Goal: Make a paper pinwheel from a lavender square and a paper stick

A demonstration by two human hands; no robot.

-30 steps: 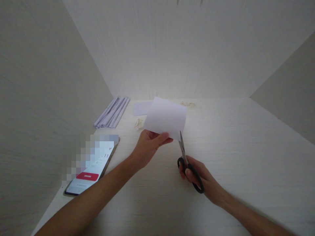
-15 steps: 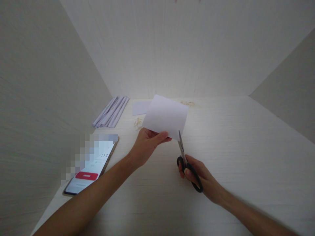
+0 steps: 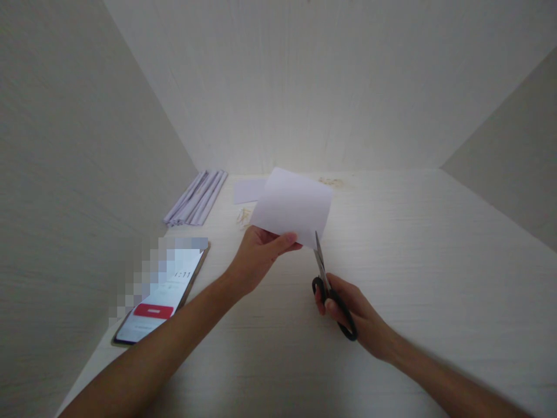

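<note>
White rectangular paper sheet (image 3: 292, 204) pinched in your left hand (image 3: 256, 258); right hand (image 3: 352, 310) grips black-handled scissors (image 3: 328, 287), blades at near edge, cut barely begun.

A pale wood-grain tabletop (image 3: 413, 261) boxed in by plain light walls.
A smartphone with a lit screen and red button (image 3: 159, 299) lies near the left edge; a bundle of folded white paper strips (image 3: 196, 198) sits at the far left corner, a small flat white paper piece (image 3: 249, 190) beside it, tan scraps (image 3: 243, 216) close by.
</note>
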